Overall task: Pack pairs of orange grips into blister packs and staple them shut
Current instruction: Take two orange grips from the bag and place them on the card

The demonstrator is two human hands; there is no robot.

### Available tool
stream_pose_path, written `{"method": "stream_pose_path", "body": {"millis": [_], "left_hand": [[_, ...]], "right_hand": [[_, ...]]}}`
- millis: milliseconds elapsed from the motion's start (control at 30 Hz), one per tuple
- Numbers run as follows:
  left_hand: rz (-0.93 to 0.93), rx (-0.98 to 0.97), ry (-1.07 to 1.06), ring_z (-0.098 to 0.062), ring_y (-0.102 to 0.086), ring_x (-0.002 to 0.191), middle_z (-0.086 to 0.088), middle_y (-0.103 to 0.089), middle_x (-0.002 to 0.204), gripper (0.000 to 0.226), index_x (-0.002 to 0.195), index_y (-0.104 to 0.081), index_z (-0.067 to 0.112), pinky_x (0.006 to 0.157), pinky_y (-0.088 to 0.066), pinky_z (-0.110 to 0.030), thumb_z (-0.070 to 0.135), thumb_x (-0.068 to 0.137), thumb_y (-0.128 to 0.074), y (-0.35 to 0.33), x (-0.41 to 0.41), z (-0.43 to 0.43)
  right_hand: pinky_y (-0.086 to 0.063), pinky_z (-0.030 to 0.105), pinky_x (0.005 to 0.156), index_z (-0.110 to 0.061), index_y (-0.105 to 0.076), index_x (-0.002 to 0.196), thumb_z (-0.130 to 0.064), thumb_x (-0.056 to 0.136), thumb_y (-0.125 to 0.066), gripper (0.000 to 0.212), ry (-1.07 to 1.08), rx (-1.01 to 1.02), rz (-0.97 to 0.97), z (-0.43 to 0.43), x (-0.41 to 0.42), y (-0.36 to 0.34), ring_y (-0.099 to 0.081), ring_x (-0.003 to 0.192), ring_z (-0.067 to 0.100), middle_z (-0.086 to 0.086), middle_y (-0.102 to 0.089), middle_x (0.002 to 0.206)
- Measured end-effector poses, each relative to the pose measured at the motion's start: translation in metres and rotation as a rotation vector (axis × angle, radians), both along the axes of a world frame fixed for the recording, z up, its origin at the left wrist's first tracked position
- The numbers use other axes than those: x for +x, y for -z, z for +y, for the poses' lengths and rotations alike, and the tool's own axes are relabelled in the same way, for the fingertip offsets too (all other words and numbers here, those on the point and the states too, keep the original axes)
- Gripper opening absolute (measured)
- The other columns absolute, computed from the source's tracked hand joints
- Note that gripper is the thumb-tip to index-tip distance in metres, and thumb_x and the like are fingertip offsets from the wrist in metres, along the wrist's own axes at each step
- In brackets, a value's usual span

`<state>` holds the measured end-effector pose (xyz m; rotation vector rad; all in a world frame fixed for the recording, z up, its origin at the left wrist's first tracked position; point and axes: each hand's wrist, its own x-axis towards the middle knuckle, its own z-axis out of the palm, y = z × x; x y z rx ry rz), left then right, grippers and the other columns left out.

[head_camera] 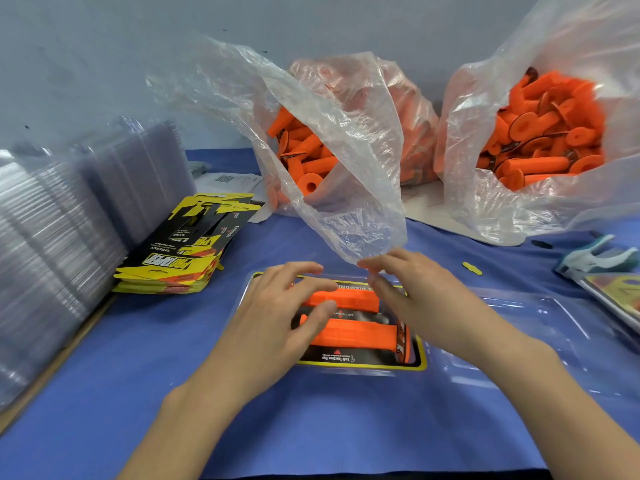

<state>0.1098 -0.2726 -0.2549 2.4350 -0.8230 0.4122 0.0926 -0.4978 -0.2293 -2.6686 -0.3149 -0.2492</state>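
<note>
Two grips point(358, 336) lie side by side, parallel, in the tray of an open blister pack point(247, 285) at the middle of the table point(311, 427), on a printed card point(363, 362). The flanged end of the nearer grip points right. The pack's clear lid point(536, 327) lies folded out flat to the right.

The left hand point(277, 306) rests with spread, nearly straight fingers on the left ends of both grips and grasps nothing. The right hand point(419, 299) is held over the right part of the farther grip with its fingers loosely extended and nothing in them; whether they touch the grip or the hanging edge of the near bag point(346, 188) cannot be told.

The step appears to be seating the pair. To do it well, each grip should be pressed evenly at both ends until it sits flush in its moulded recess, with the card square beneath. The lid would then be swung over from the right and its edges aligned before stapling.

A stapler point(595, 259) waits at far right. Spare cards point(173, 268) and stacked empty packs point(62, 230) stand to the left, and a second bag point(540, 140) of grips stands behind.
</note>
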Motion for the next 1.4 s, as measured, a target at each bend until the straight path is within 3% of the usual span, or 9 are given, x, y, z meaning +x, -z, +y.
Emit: {"method": "stream_pose_path", "body": {"millis": [167,267,400,500,600,733,967,1133,1400], "left_hand": [[-0.010,0.147,0.061,-0.005,-0.049,0.121,0.016,-0.059,0.124,0.031,0.108,-0.069,0.032,0.109,-0.028,-0.028,0.047,0.096,-0.044,0.004,-0.002,-0.002],[-0.021,0.173,0.062,-0.005,-0.048,0.122,0.016,-0.058,0.124,0.040,0.108,-0.068,0.033,0.110,-0.028,-0.029,0.053,0.095,-0.036,0.003,-0.004,-0.002],[-0.045,0.103,0.038,-0.006,-0.049,0.119,0.014,-0.058,0.126,0.045,0.116,-0.066,0.030,0.105,-0.030,-0.027,0.053,0.095,-0.035,-0.001,-0.004,0.004],[-0.035,-0.102,-0.165,-0.011,-0.051,0.114,0.009,-0.059,0.120,0.031,0.117,-0.065,0.023,0.100,-0.036,-0.030,0.039,0.100,-0.045,-0.002,0.010,0.019],[0.179,-0.313,-0.422,-0.014,-0.054,0.107,0.005,-0.060,0.115,0.024,0.119,-0.062,0.019,0.093,-0.038,-0.029,0.028,0.101,-0.049,0.006,0.026,0.044],[0.576,-0.479,-0.486,-0.027,-0.066,0.091,-0.001,-0.070,0.097,0.018,0.105,-0.062,0.021,0.087,-0.053,-0.047,0.032,0.101,-0.048,0.021,0.036,0.064],[0.700,-0.471,-0.446,-0.006,-0.067,0.085,0.014,-0.075,0.081,0.025,0.089,-0.072,0.021,0.069,-0.045,-0.022,0.038,0.097,-0.055,0.021,0.030,0.055],[0.565,-0.459,-0.473,-0.013,-0.062,0.101,0.004,-0.063,0.112,0.029,0.119,-0.058,0.033,0.077,-0.044,-0.029,0.046,0.093,-0.059,0.014,0.027,0.043],[0.406,-0.226,-0.385,-0.020,-0.025,0.143,-0.006,-0.034,0.151,0.009,0.094,-0.062,0.049,0.108,-0.028,-0.038,0.046,0.096,-0.054,0.009,0.019,0.023]], "right_hand": [[-0.042,0.016,0.087,-0.036,-0.064,0.118,-0.028,0.099,-0.049,0.026,0.102,0.390,-0.145,-0.005,-0.027,-0.010,-0.057,0.104,0.000,-0.019,-0.066,0.108],[-0.047,0.018,0.073,-0.040,-0.069,0.103,-0.023,0.099,-0.053,0.024,0.116,0.675,-0.133,-0.009,-0.055,-0.012,-0.063,0.090,0.005,-0.015,-0.071,0.098],[-0.050,0.028,0.058,-0.022,-0.076,0.091,-0.031,0.096,-0.056,0.023,-0.024,0.999,0.318,-0.021,-0.091,-0.014,-0.066,0.074,0.021,0.006,-0.072,0.093],[-0.054,0.029,0.064,-0.012,-0.077,0.090,-0.052,0.084,-0.062,0.044,-0.079,0.981,0.772,-0.020,-0.106,-0.007,-0.070,0.079,0.026,0.014,-0.073,0.101],[-0.056,0.029,0.064,-0.003,-0.077,0.092,-0.054,0.078,-0.073,0.053,0.117,1.107,0.885,-0.016,-0.111,0.006,-0.071,0.079,0.028,0.020,-0.073,0.101],[-0.058,0.027,0.056,0.004,-0.066,0.110,-0.046,0.068,-0.068,0.066,0.393,1.366,0.871,-0.021,-0.111,0.019,-0.074,0.082,0.030,0.023,-0.073,0.100],[-0.061,0.032,0.057,-0.002,-0.058,0.119,-0.028,0.093,-0.059,0.036,0.558,1.815,0.479,-0.031,-0.112,0.036,-0.074,0.089,0.032,0.028,-0.071,0.104],[-0.062,0.030,0.065,-0.001,-0.061,0.110,-0.018,0.101,-0.050,0.023,0.531,1.845,0.290,-0.032,-0.100,0.039,-0.074,0.089,0.023,0.019,-0.072,0.109],[-0.058,0.032,0.082,0.000,-0.058,0.124,-0.014,0.103,-0.045,0.029,0.465,1.776,0.247,-0.029,-0.101,0.045,-0.072,0.098,0.019,0.011,-0.072,0.116]]}}
